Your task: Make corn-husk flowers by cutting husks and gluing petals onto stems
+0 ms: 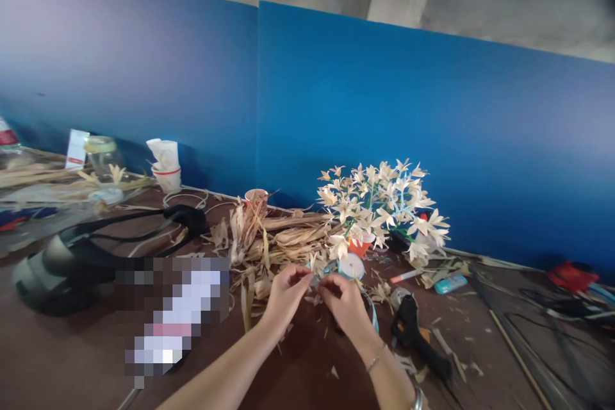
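My left hand (287,291) is closed in a pinch on a small pale flower (313,262), apparently made of dried husk. Close beside it, my right hand (342,300) has its fingertips pressed together near the flower's base. What lies between those fingertips is too small to make out. Just beyond my right hand is a roll of light tape (352,266). Behind the roll stands a bunch of cream husk flowers (379,205) with green and pale blue stems, next to an orange cup (360,246).
Dried husks (293,236) are heaped behind my left hand. A black glue gun (420,339) lies at right, near a turquoise lighter (450,284). At left are a black headset (91,256), a blurred-out lit screen (185,307) and paper cups (166,176). A blue panel (336,102) borders the back.
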